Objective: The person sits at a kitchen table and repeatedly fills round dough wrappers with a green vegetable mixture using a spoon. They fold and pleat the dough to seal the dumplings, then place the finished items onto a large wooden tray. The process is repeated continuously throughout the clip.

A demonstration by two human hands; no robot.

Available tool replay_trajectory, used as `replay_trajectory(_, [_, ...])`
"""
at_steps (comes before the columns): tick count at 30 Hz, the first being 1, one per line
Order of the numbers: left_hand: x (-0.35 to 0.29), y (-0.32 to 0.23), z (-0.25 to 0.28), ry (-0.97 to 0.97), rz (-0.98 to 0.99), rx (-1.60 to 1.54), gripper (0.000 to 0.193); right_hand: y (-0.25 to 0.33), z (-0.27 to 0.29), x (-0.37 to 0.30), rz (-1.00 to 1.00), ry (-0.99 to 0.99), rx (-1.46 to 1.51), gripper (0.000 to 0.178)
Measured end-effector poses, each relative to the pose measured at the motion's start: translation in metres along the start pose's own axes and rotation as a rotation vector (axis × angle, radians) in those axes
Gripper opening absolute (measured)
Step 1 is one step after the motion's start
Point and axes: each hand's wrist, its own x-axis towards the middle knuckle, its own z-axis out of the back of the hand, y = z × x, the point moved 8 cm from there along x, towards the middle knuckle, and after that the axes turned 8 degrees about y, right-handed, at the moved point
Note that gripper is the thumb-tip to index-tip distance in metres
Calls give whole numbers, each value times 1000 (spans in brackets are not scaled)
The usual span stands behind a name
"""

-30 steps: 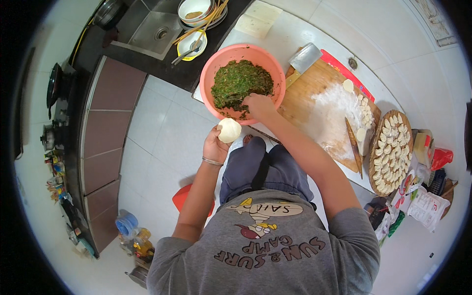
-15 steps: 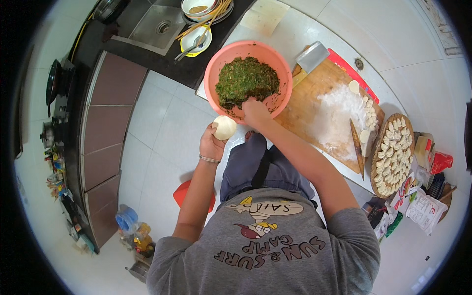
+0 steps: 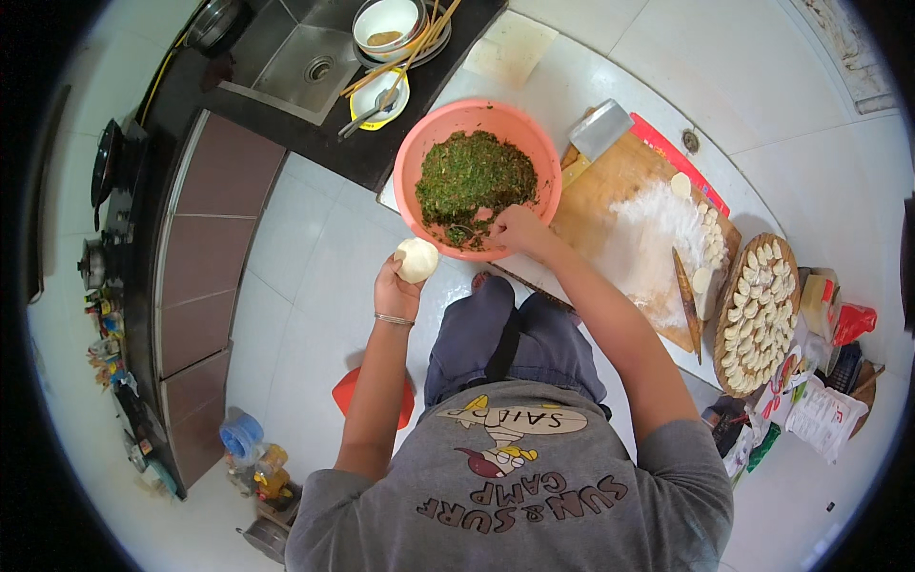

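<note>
My left hand (image 3: 396, 289) holds a round, pale dumpling wrapper (image 3: 417, 259) just outside the near-left rim of a pink basin (image 3: 408, 205). Chopped green filling (image 3: 477, 176) is heaped inside this basin. My right hand (image 3: 518, 229) reaches over the basin's near-right side, fingers closed on what looks like a metal spoon (image 3: 461, 233). The spoon's bowl rests low in the filling, and its handle is mostly hidden by my fingers.
Right of the basin lies a floured wooden board (image 3: 596, 205) with a cleaver (image 3: 600, 131), a rolling pin (image 3: 686, 303), wrappers (image 3: 681, 185) and dough pieces (image 3: 711, 234). Beyond it, dumplings (image 3: 760, 310) cover a round tray. Bowls (image 3: 389, 21) and chopsticks (image 3: 415, 52) sit beside the sink (image 3: 297, 67).
My right hand has shifted right and slightly down from the filling toward the basin's near-right rim. My left hand has moved a little left and down, still holding the wrapper.
</note>
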Motion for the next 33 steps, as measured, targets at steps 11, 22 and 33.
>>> replay_trajectory(11, [16, 1, -69, 162, 45, -96, 47, 10, 54, -89, 42, -101, 804, 9])
replay_trajectory(22, [-12, 16, -179, 460, 168, -120, 61, 66, 95, -186, 516, -673, 97, 10])
replay_trajectory(33, [-27, 34, -211, 389, 222, -80, 67, 27, 71, -202, 640, -744, -116, 8])
